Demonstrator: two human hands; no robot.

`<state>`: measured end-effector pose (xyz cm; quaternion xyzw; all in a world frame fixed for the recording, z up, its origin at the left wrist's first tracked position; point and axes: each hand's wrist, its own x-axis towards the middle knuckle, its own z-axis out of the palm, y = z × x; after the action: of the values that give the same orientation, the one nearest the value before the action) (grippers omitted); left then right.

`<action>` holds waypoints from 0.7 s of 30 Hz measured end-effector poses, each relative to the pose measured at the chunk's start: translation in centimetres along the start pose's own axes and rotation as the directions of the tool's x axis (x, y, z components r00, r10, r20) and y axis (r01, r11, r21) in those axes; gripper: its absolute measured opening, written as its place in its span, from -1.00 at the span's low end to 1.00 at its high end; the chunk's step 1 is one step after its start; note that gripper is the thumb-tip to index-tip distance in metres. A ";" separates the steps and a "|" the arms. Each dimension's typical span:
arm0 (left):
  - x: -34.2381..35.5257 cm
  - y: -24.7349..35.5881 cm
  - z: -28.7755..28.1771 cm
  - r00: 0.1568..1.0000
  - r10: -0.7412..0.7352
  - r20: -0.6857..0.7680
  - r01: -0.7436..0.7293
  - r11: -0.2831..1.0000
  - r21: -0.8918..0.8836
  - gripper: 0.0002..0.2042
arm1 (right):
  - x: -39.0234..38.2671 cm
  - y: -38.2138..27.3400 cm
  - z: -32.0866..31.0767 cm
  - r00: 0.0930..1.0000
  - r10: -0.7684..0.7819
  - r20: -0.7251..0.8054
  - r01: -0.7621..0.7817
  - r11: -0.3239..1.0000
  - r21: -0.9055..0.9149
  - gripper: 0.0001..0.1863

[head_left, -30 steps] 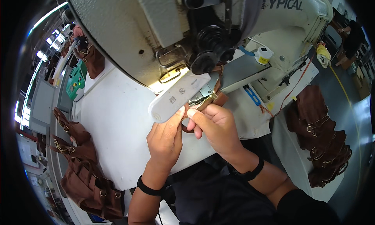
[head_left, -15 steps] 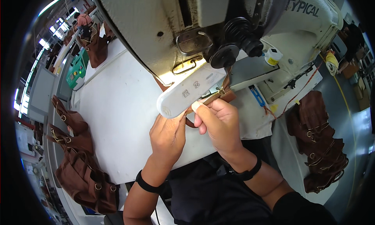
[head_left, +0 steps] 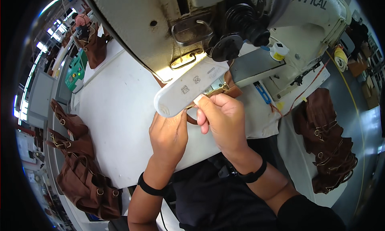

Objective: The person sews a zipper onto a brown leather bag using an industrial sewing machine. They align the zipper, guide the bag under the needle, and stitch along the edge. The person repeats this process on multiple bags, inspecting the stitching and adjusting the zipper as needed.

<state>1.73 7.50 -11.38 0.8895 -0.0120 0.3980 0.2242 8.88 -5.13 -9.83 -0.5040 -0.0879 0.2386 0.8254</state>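
Thumb and fingers (head_left: 206, 104) of a person's right hand (head_left: 228, 125) are pinching tight on a brass-toothed zipper (head_left: 214, 91), which is running along a brown leather piece (head_left: 234, 90) beneath the head of a sewing machine (head_left: 132, 26). The left hand (head_left: 168, 135) is meeting the zipper's nearer end, its fingers lying close together; their tips are disappearing behind a pale, round-ended guard (head_left: 188, 88), so whether they are gripping cannot be told. A narrow brown strap (head_left: 191, 119) is curving between the two hands. Black bands, one on each wrist, are circling the left arm (head_left: 150, 187) and the right (head_left: 254, 174). A lamp is casting a warm glow just above the guard. Around the work, a white desk (head_left: 120, 127) is stretching off to the left, while a blue tool (head_left: 262, 94) is lying beside the machine's base and a white container (head_left: 278, 51) is standing near its arm. Farther out, brown bags (head_left: 86, 183) are lining the left side, and more brown leather goods (head_left: 325, 143) are lying heaped at right. In the background at upper left, a co-worker (head_left: 82, 20) in a pink top is standing beyond a green box (head_left: 76, 72).
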 end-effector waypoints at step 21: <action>-0.4 -0.7 0.0 0.998 0.070 -0.010 -0.068 0.989 0.135 -0.61 | -4.3 -10.7 -10.8 0.895 -0.416 0.162 0.426 0.686 -0.589 -0.66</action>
<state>1.58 8.06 -11.93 0.8986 -0.0141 0.4120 0.1502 12.53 -19.75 -5.21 -0.7073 -0.2797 0.0053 0.6492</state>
